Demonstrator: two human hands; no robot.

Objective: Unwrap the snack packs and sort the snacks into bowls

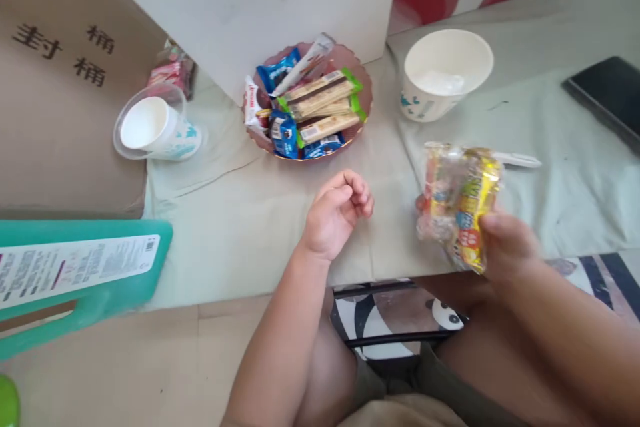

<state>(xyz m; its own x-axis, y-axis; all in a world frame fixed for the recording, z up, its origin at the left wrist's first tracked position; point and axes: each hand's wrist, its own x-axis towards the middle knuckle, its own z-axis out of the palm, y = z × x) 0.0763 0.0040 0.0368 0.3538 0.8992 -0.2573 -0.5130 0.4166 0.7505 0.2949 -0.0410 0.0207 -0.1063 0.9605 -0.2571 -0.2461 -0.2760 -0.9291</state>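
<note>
Snack packet (pixel 457 197) pinched in the right hand (pixel 507 247), left hand (pixel 333 213) empty

From my end of the feed, the right fingers (pixel 495 221) are clamped on the lower corner of the crinkly yellow snack packet, thumb on the front. It sticks up out of the grip, lifted over the near table edge. The left fingers (pixel 357 197) are curled into a loose half-fist with nothing in them, low over the cloth. Can't tell if they touch it.

Surface is a low table under a pale green cloth (pixel 225 213), a bit wrinkled. Straight beyond the left fingertips sits a pinkish dish (pixel 367 90) piled with wrapped bars (pixel 320 97). Beyond the right fingers, past the top of the packet, there's a white paper bowl (pixel 445 73). A white plastic spoon (pixel 520 160) lies just beside the packet's upper corner. Well off to the right of those fingers a dark phone (pixel 607 97) lies flat.

Far to the left of the left fingers a paper cup (pixel 155 127) lies on its side inside a clear plastic one, next to a brown cardboard box (pixel 60 93). A white box (pixel 250 0) stands behind the dish. Nearer me than the left fingers and off to their left, a teal jug (pixel 100 280) lies over the beige floor (pixel 125 367). A panda-print stool (pixel 395 317) shows between the forearms.
</note>
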